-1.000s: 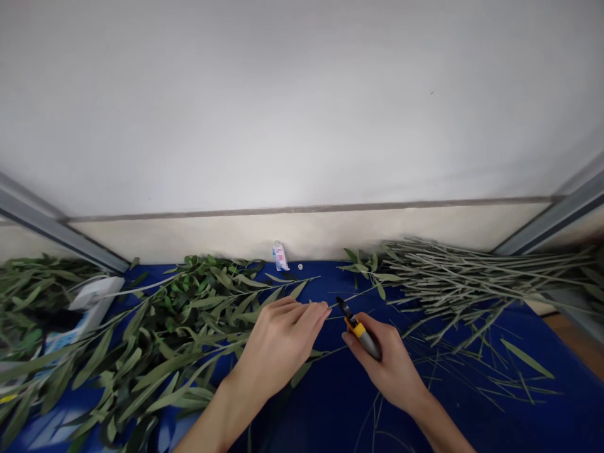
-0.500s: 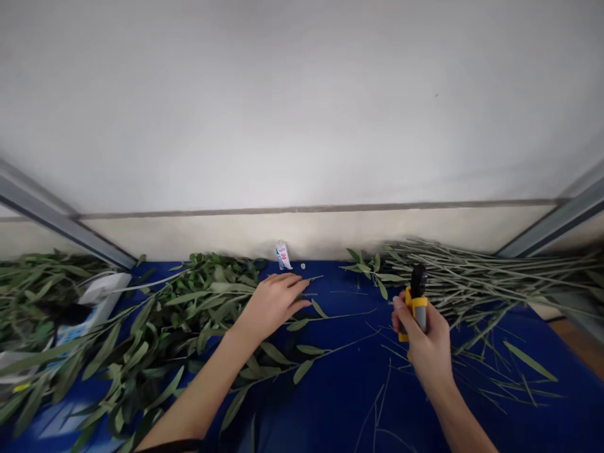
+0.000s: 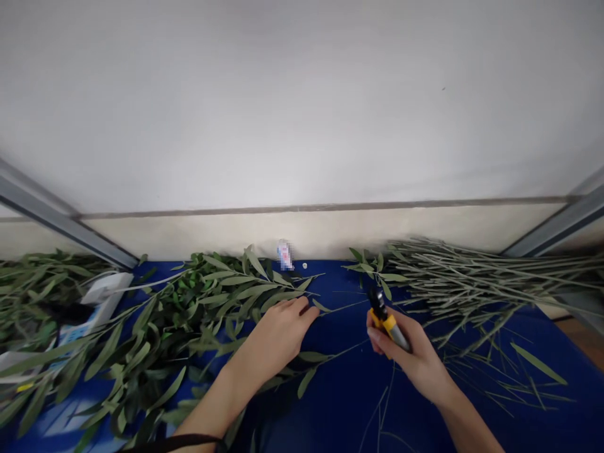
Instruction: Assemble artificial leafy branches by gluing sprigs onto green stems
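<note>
My left hand (image 3: 282,330) reaches over the leafy branches with its fingers curled down onto a leafy branch (image 3: 346,306). The bare end of that branch sticks out to the right of my fingertips; my grip on it is partly hidden. Yellow-and-grey pruning shears (image 3: 391,324) with a black head are in my right hand (image 3: 415,352), fingers wrapped round the handles. Their head points up and left, close to the branch's bare end. Below lies another leafy branch (image 3: 306,380), its thin stem pointing right.
Leafy branches (image 3: 141,340) cover the left of the blue table (image 3: 330,415). A pile of bare stems (image 3: 472,277) lies at the back right, with loose clippings (image 3: 509,384) before it. A small printed packet (image 3: 285,256) rests by the wall. A white-and-blue box (image 3: 106,292) stands left.
My left hand has moved slightly right and down, its fingers curling onto the branch. My right hand has brought the shears left, tilting their head leftward toward the stem.
</note>
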A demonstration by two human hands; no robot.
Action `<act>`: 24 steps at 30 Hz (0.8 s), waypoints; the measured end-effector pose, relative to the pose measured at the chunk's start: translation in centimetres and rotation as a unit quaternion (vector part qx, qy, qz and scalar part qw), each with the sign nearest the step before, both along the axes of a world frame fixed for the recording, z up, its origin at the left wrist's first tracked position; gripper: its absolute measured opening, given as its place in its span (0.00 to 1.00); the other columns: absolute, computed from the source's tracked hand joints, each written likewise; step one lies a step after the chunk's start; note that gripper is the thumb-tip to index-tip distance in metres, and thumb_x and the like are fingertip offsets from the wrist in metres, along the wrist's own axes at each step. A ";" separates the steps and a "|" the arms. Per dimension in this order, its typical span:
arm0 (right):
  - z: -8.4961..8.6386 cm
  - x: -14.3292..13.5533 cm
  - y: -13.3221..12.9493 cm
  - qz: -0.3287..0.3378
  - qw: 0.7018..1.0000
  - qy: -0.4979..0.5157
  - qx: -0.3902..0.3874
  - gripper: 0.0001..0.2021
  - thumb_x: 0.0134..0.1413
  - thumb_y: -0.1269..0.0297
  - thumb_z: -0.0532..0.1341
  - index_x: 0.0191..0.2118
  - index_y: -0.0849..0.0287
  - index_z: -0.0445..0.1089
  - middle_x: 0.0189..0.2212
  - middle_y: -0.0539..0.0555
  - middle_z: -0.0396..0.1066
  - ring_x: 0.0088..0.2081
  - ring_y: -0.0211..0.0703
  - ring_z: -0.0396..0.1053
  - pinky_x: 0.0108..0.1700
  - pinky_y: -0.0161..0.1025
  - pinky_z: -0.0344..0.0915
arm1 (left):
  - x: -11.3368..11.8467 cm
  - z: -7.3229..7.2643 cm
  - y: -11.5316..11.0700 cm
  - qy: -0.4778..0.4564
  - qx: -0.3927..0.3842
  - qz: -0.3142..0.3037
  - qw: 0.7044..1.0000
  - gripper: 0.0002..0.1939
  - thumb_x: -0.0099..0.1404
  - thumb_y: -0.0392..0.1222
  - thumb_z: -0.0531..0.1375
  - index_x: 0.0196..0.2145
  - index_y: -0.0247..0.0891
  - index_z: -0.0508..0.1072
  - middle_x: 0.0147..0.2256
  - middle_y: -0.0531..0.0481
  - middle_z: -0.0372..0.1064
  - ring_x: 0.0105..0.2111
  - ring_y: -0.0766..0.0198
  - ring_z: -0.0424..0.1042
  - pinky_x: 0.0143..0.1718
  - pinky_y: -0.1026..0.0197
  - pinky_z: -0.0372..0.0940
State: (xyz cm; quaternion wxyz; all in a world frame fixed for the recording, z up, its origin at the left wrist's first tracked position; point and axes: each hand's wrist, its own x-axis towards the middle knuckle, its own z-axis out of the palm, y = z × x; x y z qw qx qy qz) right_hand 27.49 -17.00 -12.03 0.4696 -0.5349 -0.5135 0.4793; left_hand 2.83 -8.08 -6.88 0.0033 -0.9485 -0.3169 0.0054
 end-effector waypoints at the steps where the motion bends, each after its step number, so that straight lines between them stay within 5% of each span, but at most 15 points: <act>1: -0.1 0.0 -0.3 0.026 1.000 -0.007 -0.006 0.15 0.64 0.49 0.64 0.42 0.57 0.74 0.31 0.51 0.71 0.32 0.42 0.68 0.35 0.38 0.65 | -0.1 0.6 -0.2 0.001 -0.008 0.004 1.000 0.16 0.69 0.24 0.54 0.47 0.38 0.73 0.43 0.44 0.71 0.37 0.55 0.76 0.40 0.53 0.73; 5: -0.7 -0.3 -0.9 0.069 0.996 -0.050 -0.007 0.19 0.61 0.49 0.65 0.52 0.54 0.75 0.49 0.57 0.75 0.50 0.54 0.73 0.51 0.45 0.68 | -0.2 2.4 -0.5 -0.022 -0.008 0.013 1.000 0.18 0.68 0.22 0.52 0.49 0.37 0.71 0.47 0.43 0.68 0.38 0.56 0.76 0.39 0.54 0.74; 12: 0.9 -1.3 0.5 0.062 0.991 -0.117 0.015 0.14 0.67 0.52 0.60 0.39 0.58 0.74 0.32 0.52 0.73 0.34 0.45 0.69 0.37 0.38 0.65 | -0.3 2.9 -0.1 -0.150 0.087 -0.003 0.985 0.11 0.73 0.27 0.51 0.46 0.34 0.71 0.41 0.42 0.67 0.39 0.54 0.73 0.42 0.48 0.73; 24: 0.3 -1.8 0.3 0.028 0.999 -0.037 0.002 0.15 0.66 0.51 0.61 0.47 0.58 0.72 0.34 0.51 0.69 0.33 0.41 0.64 0.35 0.37 0.60 | 0.1 3.4 -1.2 -0.236 0.141 -0.054 0.960 0.10 0.73 0.28 0.53 0.46 0.31 0.73 0.40 0.41 0.72 0.38 0.53 0.74 0.40 0.48 0.75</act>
